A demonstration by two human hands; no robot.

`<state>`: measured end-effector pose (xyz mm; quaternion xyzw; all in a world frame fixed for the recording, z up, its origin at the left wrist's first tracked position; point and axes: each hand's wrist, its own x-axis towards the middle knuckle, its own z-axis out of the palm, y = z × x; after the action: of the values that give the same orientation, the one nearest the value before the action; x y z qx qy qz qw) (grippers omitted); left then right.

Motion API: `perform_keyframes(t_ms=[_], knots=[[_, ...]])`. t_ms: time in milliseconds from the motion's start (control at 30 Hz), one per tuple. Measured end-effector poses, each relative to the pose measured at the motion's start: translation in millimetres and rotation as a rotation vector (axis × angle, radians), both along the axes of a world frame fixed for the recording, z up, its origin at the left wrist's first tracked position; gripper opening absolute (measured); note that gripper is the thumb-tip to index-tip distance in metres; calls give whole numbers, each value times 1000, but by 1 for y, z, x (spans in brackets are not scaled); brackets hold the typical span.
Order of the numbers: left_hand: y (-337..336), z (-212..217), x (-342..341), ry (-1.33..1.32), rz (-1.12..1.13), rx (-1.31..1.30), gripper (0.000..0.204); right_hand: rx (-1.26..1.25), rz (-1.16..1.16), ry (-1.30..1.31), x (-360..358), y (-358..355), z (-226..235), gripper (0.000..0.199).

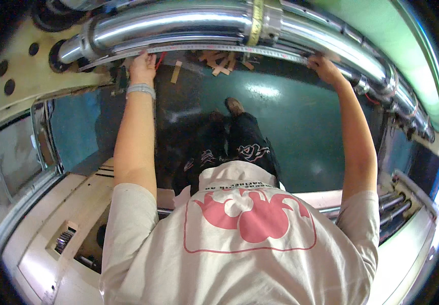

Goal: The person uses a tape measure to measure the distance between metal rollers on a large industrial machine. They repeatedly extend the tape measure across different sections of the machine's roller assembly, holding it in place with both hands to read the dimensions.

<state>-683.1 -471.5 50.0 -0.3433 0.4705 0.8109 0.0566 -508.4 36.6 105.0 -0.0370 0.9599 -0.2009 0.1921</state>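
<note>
Several wood slats (222,70) below tape (267,52), shiny roller (178,23)

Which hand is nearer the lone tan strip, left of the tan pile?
Left. The left hand is at the tape, a little left of the strip; the right hand is far to the strip's right, at the tape's right end.

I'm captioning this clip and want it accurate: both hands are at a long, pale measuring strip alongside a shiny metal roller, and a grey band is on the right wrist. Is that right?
Not quite: in the head view, the grey band is at the wrist of the left hand, not the right. The rest of your caption stands.
</note>
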Motion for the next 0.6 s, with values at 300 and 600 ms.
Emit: perform_keyframes(t_ms=[300,600], knots=[[9,-23,98,119,-5,233,13,-297,-1,-354,30,-88,-19,18],[-4,-18,273,-133,122,-34,14,-523,256,-741,39,-340,-114,39]])
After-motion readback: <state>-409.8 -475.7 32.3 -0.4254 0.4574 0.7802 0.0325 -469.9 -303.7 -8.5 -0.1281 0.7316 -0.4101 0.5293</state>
